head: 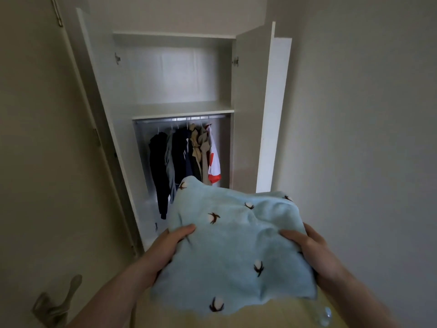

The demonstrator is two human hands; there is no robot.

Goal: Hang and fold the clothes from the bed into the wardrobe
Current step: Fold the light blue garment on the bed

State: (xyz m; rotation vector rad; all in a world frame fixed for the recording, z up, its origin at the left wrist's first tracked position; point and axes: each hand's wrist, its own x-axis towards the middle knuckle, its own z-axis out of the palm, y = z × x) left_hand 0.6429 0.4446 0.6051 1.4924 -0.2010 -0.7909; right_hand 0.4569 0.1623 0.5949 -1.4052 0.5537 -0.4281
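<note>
Held out low in front, close to the camera: a light blue folded cloth with small dark-and-white sprig motifs, soft and fleecy in look. Left hand gripping its left edge, thumb lying across the top, remaining fingers tucked beneath and out of sight. Right hand gripping the right edge the same way, thumb on top, fingers curled under. Both forearms bare, reaching in from the bottom corners. Long axis of the cloth running roughly from near to far, slightly slanted left; far corner rising to a peak and pointing toward the wardrobe, near edge sagging loose toward the camera. Carried in the air, touching nothing but the hands.

Beyond the peak, wardrobe doors swung wide to either side. Upper shelf pale and bare-surfaced. Under it a metal rail carrying hung clothes: dark garments at left, a grey one, navy, beige, and a white-and-red top at the far right. Far corner of the cloth overlapping the lower hems in view. Plain pale wall at right. Door handle at lower left, blurred.
</note>
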